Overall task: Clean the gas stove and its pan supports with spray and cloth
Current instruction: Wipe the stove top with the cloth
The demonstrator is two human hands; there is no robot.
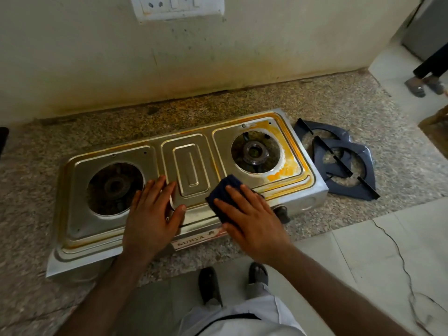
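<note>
Home kitchen: gas stove point(184, 180) on granite counter point(363, 112) (speckled).

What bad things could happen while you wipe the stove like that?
The stove hangs a little over the counter's front edge, so the pressing left hand might tip it. The cloth under the right hand could smear the yellow grease around instead of lifting it.
</note>
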